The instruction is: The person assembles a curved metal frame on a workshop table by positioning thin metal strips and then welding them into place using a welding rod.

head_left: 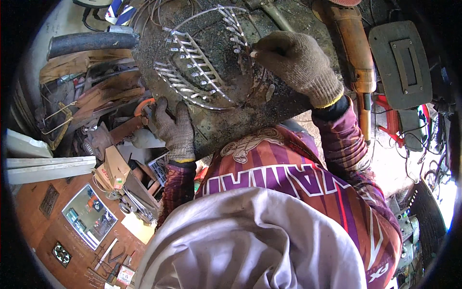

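On the dark, gritty worktop [211,126] lies a metal frame [196,62]: a thin rod bent into a large loop, with several rows of short shiny pegs across it. My right hand [296,65], in a brown knitted glove, is closed beside the frame's right side. A short pale metal piece [253,54] sticks out from its pinched fingertips. At the worktop's left edge, below the frame, my gloved left hand [173,130] rests with its fingers apart, holding nothing I can see. An orange curved handle [144,106] lies against its fingertips.
A welding shield [402,65] and an orange-bodied power tool [353,45] lie to the right. A hammer-like tool [275,15] lies at the far side. Left stand a dark pipe [91,45] and cluttered scrap. Cables [406,159] hang at the right.
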A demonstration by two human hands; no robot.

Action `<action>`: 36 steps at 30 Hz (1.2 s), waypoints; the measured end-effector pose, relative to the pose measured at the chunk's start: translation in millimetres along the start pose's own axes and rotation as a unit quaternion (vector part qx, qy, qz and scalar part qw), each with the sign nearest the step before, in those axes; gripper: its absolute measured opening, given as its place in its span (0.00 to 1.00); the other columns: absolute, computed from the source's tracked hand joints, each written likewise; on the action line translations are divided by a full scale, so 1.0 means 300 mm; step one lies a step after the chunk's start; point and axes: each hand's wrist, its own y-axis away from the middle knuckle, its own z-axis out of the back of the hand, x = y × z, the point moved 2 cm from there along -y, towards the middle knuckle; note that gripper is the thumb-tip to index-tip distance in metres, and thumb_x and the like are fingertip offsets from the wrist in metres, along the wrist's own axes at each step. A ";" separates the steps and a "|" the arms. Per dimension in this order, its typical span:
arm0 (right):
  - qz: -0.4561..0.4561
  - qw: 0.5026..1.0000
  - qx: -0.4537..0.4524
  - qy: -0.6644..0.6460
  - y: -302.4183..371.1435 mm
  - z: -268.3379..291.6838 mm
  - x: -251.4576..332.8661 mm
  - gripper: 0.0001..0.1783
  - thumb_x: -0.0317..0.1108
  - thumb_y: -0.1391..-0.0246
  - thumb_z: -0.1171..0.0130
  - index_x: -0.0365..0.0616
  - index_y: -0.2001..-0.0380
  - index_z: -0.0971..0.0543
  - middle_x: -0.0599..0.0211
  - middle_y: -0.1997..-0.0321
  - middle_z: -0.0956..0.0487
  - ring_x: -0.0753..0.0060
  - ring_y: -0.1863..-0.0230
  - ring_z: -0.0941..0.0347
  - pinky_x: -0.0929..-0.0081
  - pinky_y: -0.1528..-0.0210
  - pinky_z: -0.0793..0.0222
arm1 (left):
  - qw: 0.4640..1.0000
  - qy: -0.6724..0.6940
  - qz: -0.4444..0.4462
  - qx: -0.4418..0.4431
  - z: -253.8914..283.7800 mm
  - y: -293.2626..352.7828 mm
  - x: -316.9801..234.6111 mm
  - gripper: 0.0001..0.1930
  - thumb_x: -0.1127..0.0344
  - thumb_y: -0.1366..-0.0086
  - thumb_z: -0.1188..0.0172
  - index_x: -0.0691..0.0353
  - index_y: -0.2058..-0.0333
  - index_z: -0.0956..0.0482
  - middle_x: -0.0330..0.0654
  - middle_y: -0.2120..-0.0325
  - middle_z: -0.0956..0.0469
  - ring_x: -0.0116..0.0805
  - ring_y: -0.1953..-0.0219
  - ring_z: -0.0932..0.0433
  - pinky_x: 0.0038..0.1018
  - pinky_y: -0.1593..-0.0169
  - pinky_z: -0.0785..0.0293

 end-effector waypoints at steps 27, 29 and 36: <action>0.021 0.997 0.020 0.066 -0.023 -0.003 0.046 0.15 0.47 0.45 0.32 0.50 0.61 0.12 0.57 0.65 0.13 0.50 0.62 0.15 0.59 0.57 0.19 | 0.998 0.059 -0.016 -0.003 -0.020 -0.007 0.058 0.32 0.58 0.34 0.31 0.67 0.36 0.29 0.60 0.36 0.31 0.58 0.30 0.36 0.47 0.26 0.44; 0.008 0.997 0.012 0.081 -0.011 0.021 0.022 0.15 0.47 0.45 0.32 0.50 0.61 0.12 0.57 0.65 0.13 0.50 0.62 0.15 0.59 0.57 0.19 | 0.998 0.055 -0.017 -0.003 -0.017 -0.006 0.047 0.33 0.57 0.34 0.31 0.67 0.36 0.29 0.60 0.36 0.31 0.58 0.31 0.36 0.47 0.27 0.43; 0.005 0.997 -0.009 0.076 0.044 0.041 0.006 0.15 0.43 0.41 0.30 0.47 0.56 0.12 0.58 0.66 0.13 0.67 0.64 0.14 0.68 0.58 0.21 | 1.000 0.000 -0.018 -0.007 0.003 0.003 0.008 0.30 0.62 0.33 0.32 0.68 0.36 0.29 0.56 0.36 0.30 0.52 0.33 0.32 0.42 0.29 0.40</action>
